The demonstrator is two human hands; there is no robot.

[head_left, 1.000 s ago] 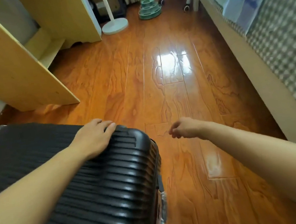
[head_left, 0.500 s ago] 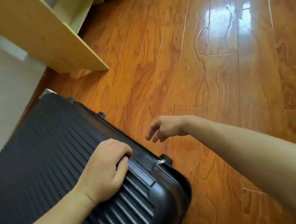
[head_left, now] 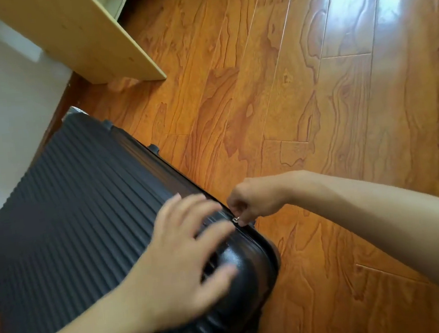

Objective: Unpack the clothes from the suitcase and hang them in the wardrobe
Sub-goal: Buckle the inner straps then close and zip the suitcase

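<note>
Glossy orange wood floor (head_left: 299, 91) fills the view, with a pale wooden panel (head_left: 71, 33) at eleven o'clock. Lying flat at seven o'clock is the closed black ribbed suitcase (head_left: 70, 221). Half a second ago the left hand (head_left: 185, 266) gripped its edge; now it rests spread, fingers straight. The right hand (head_left: 256, 200), then hovering, now pinches the zipper pull (head_left: 235, 220) at centre, so unzipping looks about to begin.

suitcase (head_left: 77, 207) on floor (head_left: 314, 103), shelf (head_left: 80, 37) behind
</note>
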